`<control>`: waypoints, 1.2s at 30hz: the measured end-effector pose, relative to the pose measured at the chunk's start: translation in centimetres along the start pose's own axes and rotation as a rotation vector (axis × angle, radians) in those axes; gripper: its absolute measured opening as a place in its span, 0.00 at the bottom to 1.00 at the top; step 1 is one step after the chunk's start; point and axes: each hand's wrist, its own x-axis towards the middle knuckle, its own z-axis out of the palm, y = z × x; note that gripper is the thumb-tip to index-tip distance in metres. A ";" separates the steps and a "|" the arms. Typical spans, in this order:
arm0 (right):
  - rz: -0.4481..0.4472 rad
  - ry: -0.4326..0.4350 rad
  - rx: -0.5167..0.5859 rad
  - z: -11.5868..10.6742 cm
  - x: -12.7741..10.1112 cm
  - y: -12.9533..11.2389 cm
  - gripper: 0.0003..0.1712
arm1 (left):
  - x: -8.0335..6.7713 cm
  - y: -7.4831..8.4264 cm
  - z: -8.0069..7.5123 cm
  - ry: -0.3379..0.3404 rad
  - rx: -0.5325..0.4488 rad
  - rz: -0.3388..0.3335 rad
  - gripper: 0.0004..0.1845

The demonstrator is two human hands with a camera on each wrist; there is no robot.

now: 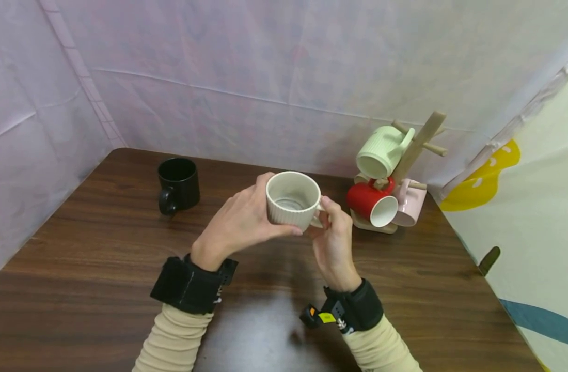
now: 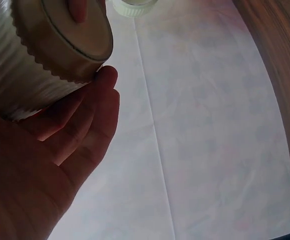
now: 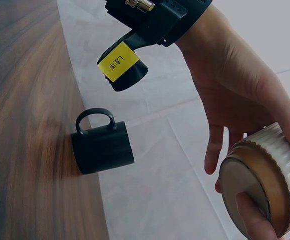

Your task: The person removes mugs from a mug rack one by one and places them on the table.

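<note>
A ribbed off-white mug is held up above the table between both hands, its opening facing up toward the head camera. My left hand grips its left side, thumb across the front and the other fingers around the far side. At the mug's right, my right hand pinches the handle. In the right wrist view, a fingertip of the right hand lies against the mug's base. The left wrist view shows the ribbed wall resting against the left fingers.
A black mug stands upright at the back left of the wooden table. At the back right, a wooden mug tree bears a pale green mug, a red mug and a pink mug. White cloth hangs behind.
</note>
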 end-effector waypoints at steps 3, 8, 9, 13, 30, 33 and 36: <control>0.001 -0.005 -0.009 0.0 0.0 0.0 0.23 | 0.0 0.0 0.0 -0.002 0.010 -0.006 0.53; 0.002 -0.012 -0.016 -0.1 0.1 0.1 0.23 | 0.0 0.1 -0.1 0.004 0.023 -0.003 0.53; 0.001 -0.014 -0.017 -0.1 0.1 0.1 0.22 | -0.1 0.2 -0.1 0.008 0.025 0.001 0.53; -0.001 -0.013 -0.015 0.0 0.1 0.1 0.22 | 0.0 0.3 -0.1 0.021 0.014 0.015 0.52; 0.018 -0.003 -0.020 0.0 -0.1 0.3 0.20 | -0.1 0.1 -0.1 0.138 0.134 0.056 0.49; 0.022 -0.003 -0.025 0.0 -0.1 0.2 0.19 | 0.0 0.1 -0.1 0.133 0.098 0.048 0.49; 0.026 -0.003 -0.032 0.0 -0.1 0.2 0.20 | 0.1 0.0 0.0 0.128 0.066 0.045 0.49</control>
